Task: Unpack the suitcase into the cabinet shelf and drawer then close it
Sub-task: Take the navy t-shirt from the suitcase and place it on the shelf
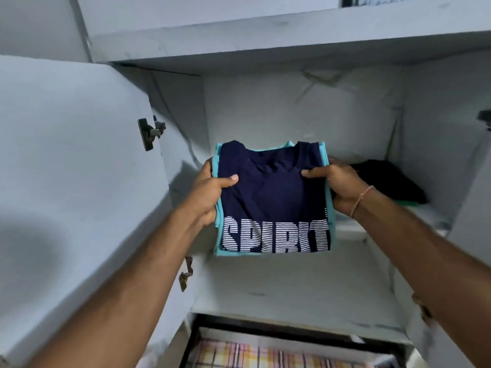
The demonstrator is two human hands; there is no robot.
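Observation:
A folded navy T-shirt (273, 197) with white "SPIRIT" lettering lies on top of a folded turquoise garment (218, 235); the two form one small stack held up in front of the open cabinet. My left hand (210, 192) grips the stack's left edge, thumb on top. My right hand (337, 181) grips the right edge the same way. The stack hovers in front of the shelf (353, 229), whose left part it hides. Below, the open drawer (265, 333) holds a checked cloth (239, 354). The suitcase is out of view.
A folded black garment (385, 181) over something green sits at the shelf's right. The cabinet's left door (74, 168) stands open with a hinge (151, 132) on it. A lower shelf board (292, 293) lies under the stack. A thick slab (265, 33) tops the compartment.

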